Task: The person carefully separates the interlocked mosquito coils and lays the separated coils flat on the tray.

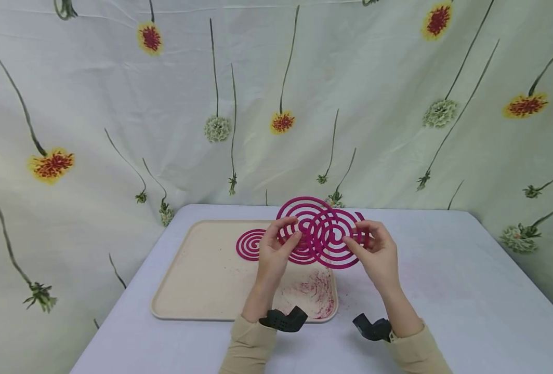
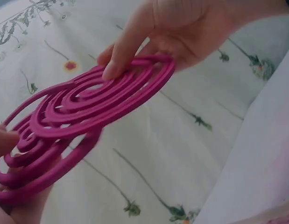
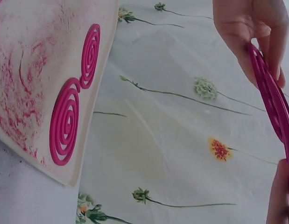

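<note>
Two magenta mosquito coils overlap, raised above the tray between my hands. My left hand point(image 1: 274, 252) pinches the larger-looking left coil point(image 1: 303, 198) between thumb and fingers near its middle. The right coil point(image 1: 336, 238), lying in front of it, is gripped by my right hand point(image 1: 378, 249) at its right side. In the left wrist view my right hand point(image 2: 181, 28) has its thumb on the upper coil point(image 2: 83, 119), while the left fingers pinch the lower one. Edge-on, the coils point(image 3: 270, 100) appear in the right wrist view; whether they interlock I cannot tell.
A cream tray point(image 1: 201, 291) lies on the white table point(image 1: 454, 280), with magenta crumbs point(image 1: 316, 291) at its right end. On it, a coil point(image 3: 90, 56) and another coil point(image 3: 67, 121) lie along the far edge. A flowered cloth point(image 1: 374, 78) hangs behind.
</note>
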Tool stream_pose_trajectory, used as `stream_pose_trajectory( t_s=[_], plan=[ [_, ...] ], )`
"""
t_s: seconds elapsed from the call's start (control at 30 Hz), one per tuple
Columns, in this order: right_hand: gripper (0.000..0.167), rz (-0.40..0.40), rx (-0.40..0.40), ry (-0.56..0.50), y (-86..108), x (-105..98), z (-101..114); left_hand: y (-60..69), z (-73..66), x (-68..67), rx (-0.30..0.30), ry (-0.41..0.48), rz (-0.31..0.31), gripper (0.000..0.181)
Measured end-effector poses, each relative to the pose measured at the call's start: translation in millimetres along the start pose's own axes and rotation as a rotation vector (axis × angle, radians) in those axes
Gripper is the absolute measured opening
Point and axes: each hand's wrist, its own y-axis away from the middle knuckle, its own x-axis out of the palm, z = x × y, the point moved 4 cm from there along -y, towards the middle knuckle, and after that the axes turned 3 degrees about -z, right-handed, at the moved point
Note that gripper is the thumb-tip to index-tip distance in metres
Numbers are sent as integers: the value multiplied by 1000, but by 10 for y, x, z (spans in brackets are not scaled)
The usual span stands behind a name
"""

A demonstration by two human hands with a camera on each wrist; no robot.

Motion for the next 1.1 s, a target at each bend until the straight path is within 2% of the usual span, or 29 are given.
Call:
stream_pose_trajectory(
  t_s=[0.13,0.27,0.4,0.5,0.6,0.77,0.9,1.1],
  plan=[
    [37,131,31,75,-40,-59,0,-14,-20,-82,-13,-184,161,33],
    [35,266,69,142,-49,-101,-5,-9,-54,-175,-48,-267,284,39],
    [28,368,34,191,-52,-122,-6,5,-80,-234,-44,-351,345,38],
    [24,414,-11,231,-56,-131,-14,15,-86,-246,-45,-385,369,36],
    [23,425,-11,262,-55,-137,-22,19,-85,-244,-57,-379,370,35],
    [25,362,6,279,-54,-154,-12,14,-86,-223,-59,-340,335,34],
    [25,279,17,237,-60,-152,-7,1,-80,-201,-33,-300,251,31],
    [28,113,54,98,-44,-118,-19,-15,-67,-117,22,-170,100,27]
  ],
)
